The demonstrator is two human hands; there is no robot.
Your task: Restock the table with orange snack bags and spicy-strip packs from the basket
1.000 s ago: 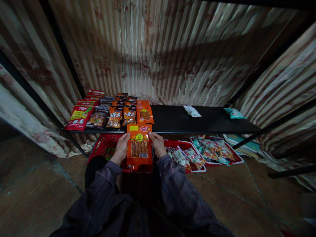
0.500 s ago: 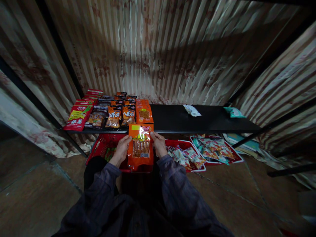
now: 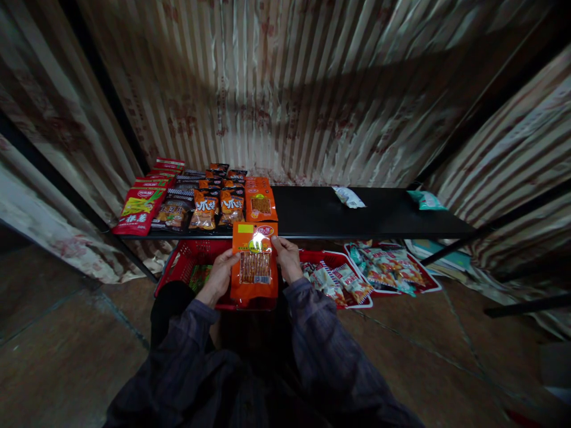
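An orange snack packet (image 3: 254, 264) with a clear window is held upright between my two hands, in front of the shelf edge. My left hand (image 3: 219, 274) is closed on its left side, and my right hand (image 3: 288, 260) grips the right side near the top. Behind it, similar orange packets (image 3: 260, 199) lie on the black shelf (image 3: 307, 211). To their left are rows of orange-and-black snack bags (image 3: 205, 209), dark brown chip bags (image 3: 172, 211) and red snack bags (image 3: 141, 208). Below the held packet is a red basket (image 3: 178, 261), partly hidden by my hands and knee.
A white packet (image 3: 349, 197) and a teal packet (image 3: 427, 201) lie apart on the shelf's right half. Red baskets with white rims (image 3: 369, 300) hold several snack bags (image 3: 352, 284) on the floor. Black shelf posts (image 3: 104, 83) and a striped curtain (image 3: 285, 101) enclose the space.
Little differs. The camera view has shifted slightly, and both hands still hold the orange packet in nearly the same place.
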